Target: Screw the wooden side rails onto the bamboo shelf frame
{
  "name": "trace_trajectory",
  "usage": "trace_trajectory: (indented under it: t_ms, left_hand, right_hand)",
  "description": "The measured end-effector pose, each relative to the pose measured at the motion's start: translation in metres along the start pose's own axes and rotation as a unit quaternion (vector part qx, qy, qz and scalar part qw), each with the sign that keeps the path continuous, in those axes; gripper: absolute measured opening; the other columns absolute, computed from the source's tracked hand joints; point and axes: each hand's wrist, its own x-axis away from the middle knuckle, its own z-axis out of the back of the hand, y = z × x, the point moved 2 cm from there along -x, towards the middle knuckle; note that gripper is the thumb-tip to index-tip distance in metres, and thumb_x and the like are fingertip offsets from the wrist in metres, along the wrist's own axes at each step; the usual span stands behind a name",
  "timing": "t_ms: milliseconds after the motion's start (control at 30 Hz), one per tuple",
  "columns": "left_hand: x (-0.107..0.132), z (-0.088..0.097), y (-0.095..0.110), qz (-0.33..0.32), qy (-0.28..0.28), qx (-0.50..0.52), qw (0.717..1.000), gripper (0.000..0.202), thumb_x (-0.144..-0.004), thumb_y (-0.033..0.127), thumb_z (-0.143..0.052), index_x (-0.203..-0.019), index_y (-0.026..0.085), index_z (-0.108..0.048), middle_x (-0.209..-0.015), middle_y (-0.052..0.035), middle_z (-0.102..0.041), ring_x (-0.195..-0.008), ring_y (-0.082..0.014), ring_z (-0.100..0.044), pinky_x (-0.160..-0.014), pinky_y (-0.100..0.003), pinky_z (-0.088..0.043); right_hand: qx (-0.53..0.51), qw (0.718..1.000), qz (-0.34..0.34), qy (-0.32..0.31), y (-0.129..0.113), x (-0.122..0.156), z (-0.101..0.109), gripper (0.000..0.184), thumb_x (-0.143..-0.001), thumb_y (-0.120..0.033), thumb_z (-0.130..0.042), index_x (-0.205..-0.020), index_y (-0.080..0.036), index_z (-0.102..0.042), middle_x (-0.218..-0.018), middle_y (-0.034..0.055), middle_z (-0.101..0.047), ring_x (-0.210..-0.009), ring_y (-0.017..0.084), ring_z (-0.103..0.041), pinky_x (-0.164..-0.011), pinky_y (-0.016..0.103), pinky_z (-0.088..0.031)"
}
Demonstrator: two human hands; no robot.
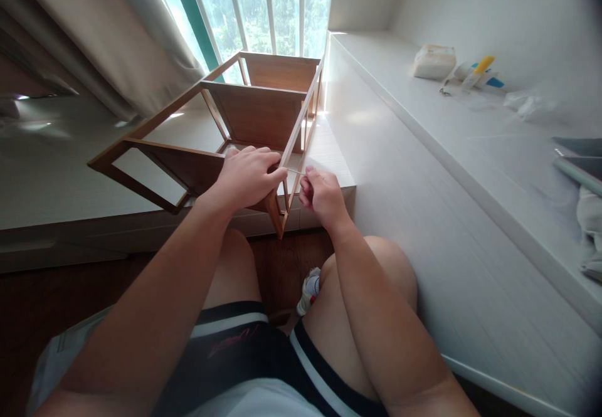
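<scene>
A brown wooden shelf rack (256, 113) lies on its side on a pale window ledge, its near end jutting past the ledge's front edge. My left hand (249, 175) is closed over the near shelf board and frame, with the thumb near the frame's right rail. Just to the right, my right hand (322, 191) pinches a thin, light metal rod (295, 171), perhaps a hex key. The rod points left and its far end meets the rail beside my left thumb. The exact contact point is too small to make out.
A white cabinet (423, 172) borders the right side. On its top are a tissue pack (435, 61), a yellow-capped tube (478, 71) and crumpled plastic (529, 103). A curtain (117, 34) hangs at left beside the barred window (277, 22). My knees are below the rack.
</scene>
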Motion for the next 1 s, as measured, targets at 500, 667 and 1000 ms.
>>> trace_trajectory:
  t_ms: [500, 667, 1000]
  left_hand:
    - [0.0, -0.001, -0.001, -0.007, 0.004, -0.009, 1.0, 0.032, -0.092, 0.046, -0.039, -0.075, 0.022, -0.053, -0.094, -0.0059, -0.067, -0.1, -0.0286, -0.059, -0.086, -0.044, -0.036]
    - [0.001, 0.0, -0.001, -0.007, 0.002, -0.006, 1.0, 0.031, -0.091, 0.046, -0.041, -0.076, 0.022, -0.054, -0.097, -0.0061, -0.068, -0.1, -0.0285, -0.059, -0.087, -0.045, -0.036]
    - [0.0, -0.001, 0.001, 0.001, -0.003, -0.01, 1.0, 0.03, -0.09, 0.044, -0.039, -0.075, 0.022, -0.053, -0.096, -0.0062, -0.067, -0.102, -0.0286, -0.058, -0.088, -0.045, -0.037]
  right_hand:
    - [0.235, 0.956, 0.172, 0.024, -0.008, 0.004, 0.011, 0.043, -0.101, -0.054, -0.04, -0.073, -0.023, -0.051, -0.064, -0.0021, -0.053, -0.061, 0.013, -0.049, -0.067, 0.026, -0.038]
    - [0.205, 0.964, 0.167, 0.036, -0.005, 0.002, 0.007, 0.042, -0.099, -0.058, -0.041, -0.082, -0.023, -0.056, -0.064, -0.0025, -0.054, -0.058, 0.013, -0.048, -0.062, 0.025, -0.038]
    - [0.11, 0.99, 0.075, 0.036, -0.001, 0.003, 0.0, 0.06, -0.092, -0.074, -0.037, -0.07, -0.021, -0.057, -0.048, -0.0024, -0.05, -0.043, 0.011, -0.046, -0.046, 0.025, -0.035]
